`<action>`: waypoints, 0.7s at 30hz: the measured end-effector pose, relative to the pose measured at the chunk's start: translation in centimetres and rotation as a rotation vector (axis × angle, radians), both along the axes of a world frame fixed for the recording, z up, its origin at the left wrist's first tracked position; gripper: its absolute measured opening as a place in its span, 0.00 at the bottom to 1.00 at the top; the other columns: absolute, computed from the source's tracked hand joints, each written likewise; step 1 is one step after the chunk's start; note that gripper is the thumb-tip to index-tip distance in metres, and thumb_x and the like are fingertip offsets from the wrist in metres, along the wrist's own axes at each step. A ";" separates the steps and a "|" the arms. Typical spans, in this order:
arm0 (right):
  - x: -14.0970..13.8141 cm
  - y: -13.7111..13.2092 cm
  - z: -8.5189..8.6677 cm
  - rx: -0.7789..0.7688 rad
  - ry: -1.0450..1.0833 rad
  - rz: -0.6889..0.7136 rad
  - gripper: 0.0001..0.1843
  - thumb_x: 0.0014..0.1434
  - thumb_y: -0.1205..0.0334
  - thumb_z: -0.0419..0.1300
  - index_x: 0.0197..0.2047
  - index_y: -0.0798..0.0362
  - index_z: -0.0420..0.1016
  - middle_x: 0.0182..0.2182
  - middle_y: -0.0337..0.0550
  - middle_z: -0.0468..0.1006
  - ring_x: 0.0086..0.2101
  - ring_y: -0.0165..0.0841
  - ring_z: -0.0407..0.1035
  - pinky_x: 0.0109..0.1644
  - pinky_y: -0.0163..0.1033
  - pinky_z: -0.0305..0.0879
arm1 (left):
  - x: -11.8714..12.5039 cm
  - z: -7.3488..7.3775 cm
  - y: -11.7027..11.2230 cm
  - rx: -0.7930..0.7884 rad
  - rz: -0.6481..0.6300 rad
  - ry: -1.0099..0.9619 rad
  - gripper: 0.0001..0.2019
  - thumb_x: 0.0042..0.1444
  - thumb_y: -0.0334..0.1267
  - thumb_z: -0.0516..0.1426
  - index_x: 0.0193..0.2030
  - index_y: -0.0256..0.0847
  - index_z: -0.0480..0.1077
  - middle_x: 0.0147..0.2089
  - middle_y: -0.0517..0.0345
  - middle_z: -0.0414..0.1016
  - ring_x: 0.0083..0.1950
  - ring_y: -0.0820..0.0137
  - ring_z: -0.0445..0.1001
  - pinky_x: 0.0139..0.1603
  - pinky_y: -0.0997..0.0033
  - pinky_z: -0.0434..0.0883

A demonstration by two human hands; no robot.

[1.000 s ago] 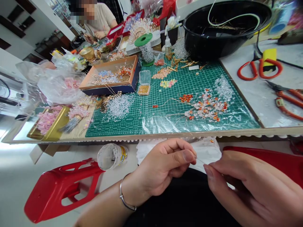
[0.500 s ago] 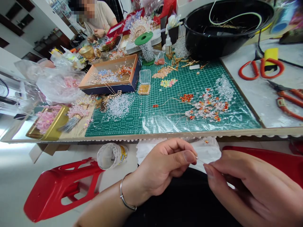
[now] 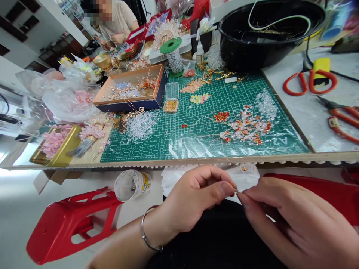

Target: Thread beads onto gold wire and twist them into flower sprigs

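Observation:
Over my lap, in front of the table edge, my left hand pinches a thin wire between thumb and forefinger. My right hand has thumb and forefinger closed on the same wire, its tips almost touching those of the left. Most of the wire is hidden by my fingers. Beyond my hands, a green cutting mat carries a bunch of clear and orange beaded sprigs, a little pile of orange pieces and loose clear beads.
An open box of beaded sprigs and a spool stand farther back. A black basin is at the back right, near orange-handled pliers. Red stools flank me; a person sits across the table.
My right hand has shifted slightly left, so the fingertips of both hands are closer together and less wire shows between them. The person across the table has moved a hand.

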State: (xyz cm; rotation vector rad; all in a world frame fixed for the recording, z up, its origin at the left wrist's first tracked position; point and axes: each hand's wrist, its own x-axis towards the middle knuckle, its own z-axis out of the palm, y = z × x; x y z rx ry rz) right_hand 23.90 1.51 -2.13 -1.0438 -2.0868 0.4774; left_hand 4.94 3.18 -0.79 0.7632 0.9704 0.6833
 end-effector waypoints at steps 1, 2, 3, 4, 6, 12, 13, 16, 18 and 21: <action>-0.1 0.2 0.1 0.002 -0.009 0.012 0.07 0.66 0.69 0.54 0.38 0.49 0.68 0.19 0.35 0.73 0.18 0.30 0.68 0.23 0.35 0.65 | -0.1 0.2 0.0 0.099 -0.025 0.099 0.13 0.57 0.47 0.66 0.35 0.39 0.74 0.30 0.61 0.70 0.29 0.77 0.63 0.30 0.74 0.61; -0.2 0.4 0.1 0.001 -0.012 0.019 0.07 0.67 0.70 0.54 0.38 0.49 0.68 0.20 0.36 0.75 0.18 0.30 0.70 0.23 0.34 0.66 | -0.2 0.4 0.0 0.211 -0.045 0.212 0.11 0.59 0.46 0.65 0.36 0.39 0.75 0.32 0.59 0.72 0.31 0.74 0.66 0.33 0.73 0.63; -0.2 0.5 0.1 -0.001 -0.009 0.018 0.06 0.67 0.70 0.54 0.39 0.50 0.68 0.22 0.37 0.77 0.19 0.30 0.72 0.24 0.33 0.67 | -0.3 0.6 0.0 0.333 -0.055 0.324 0.10 0.61 0.44 0.63 0.36 0.40 0.75 0.33 0.58 0.72 0.33 0.73 0.68 0.35 0.72 0.65; -0.3 0.6 0.0 -0.010 -0.004 0.009 0.06 0.67 0.71 0.53 0.40 0.50 0.68 0.24 0.38 0.79 0.21 0.30 0.74 0.25 0.33 0.69 | -0.5 0.7 0.1 0.456 -0.052 0.419 0.08 0.62 0.42 0.62 0.36 0.40 0.75 0.33 0.58 0.73 0.34 0.72 0.69 0.35 0.72 0.66; -0.4 0.6 -0.1 -0.041 0.003 0.014 0.08 0.67 0.72 0.52 0.45 0.51 0.68 0.28 0.40 0.82 0.25 0.31 0.78 0.30 0.34 0.72 | -0.7 0.7 0.2 0.679 -0.027 0.537 0.05 0.61 0.37 0.62 0.36 0.40 0.75 0.33 0.58 0.73 0.34 0.73 0.70 0.34 0.74 0.66; -0.5 0.4 -0.7 -0.098 -0.006 0.020 0.04 0.67 0.67 0.56 0.40 0.49 0.67 0.24 0.35 0.79 0.22 0.30 0.74 0.26 0.33 0.71 | -0.9 0.8 0.4 0.895 -0.058 0.577 0.04 0.60 0.31 0.62 0.34 0.38 0.74 0.31 0.59 0.75 0.34 0.75 0.73 0.35 0.77 0.69; -0.4 0.4 -0.7 -0.101 -0.013 0.012 0.05 0.67 0.66 0.56 0.38 0.48 0.66 0.23 0.34 0.77 0.21 0.30 0.73 0.25 0.32 0.70 | -0.9 0.9 0.5 0.900 -0.075 0.570 0.04 0.60 0.31 0.62 0.33 0.38 0.74 0.31 0.59 0.76 0.34 0.75 0.73 0.36 0.77 0.69; -0.2 0.4 -0.6 -0.117 0.000 0.012 0.07 0.66 0.68 0.53 0.36 0.47 0.64 0.22 0.33 0.75 0.20 0.29 0.70 0.24 0.32 0.68 | -1.4 0.8 1.1 0.951 -0.093 0.564 0.05 0.61 0.32 0.62 0.33 0.39 0.73 0.31 0.60 0.77 0.34 0.74 0.74 0.37 0.77 0.70; 0.1 0.3 -0.5 -0.128 0.027 0.014 0.07 0.66 0.68 0.52 0.37 0.46 0.63 0.21 0.33 0.73 0.19 0.29 0.69 0.23 0.33 0.66 | -2.3 0.1 2.2 0.991 -0.068 0.646 0.06 0.63 0.34 0.61 0.33 0.40 0.74 0.32 0.59 0.78 0.35 0.73 0.76 0.39 0.75 0.71; 0.3 0.2 -0.9 -0.151 0.065 -0.019 0.07 0.66 0.67 0.52 0.37 0.46 0.64 0.21 0.33 0.73 0.18 0.30 0.66 0.21 0.35 0.62 | -4.5 -1.9 4.9 1.025 0.049 1.007 0.07 0.65 0.33 0.58 0.37 0.42 0.76 0.38 0.58 0.81 0.40 0.71 0.78 0.41 0.72 0.73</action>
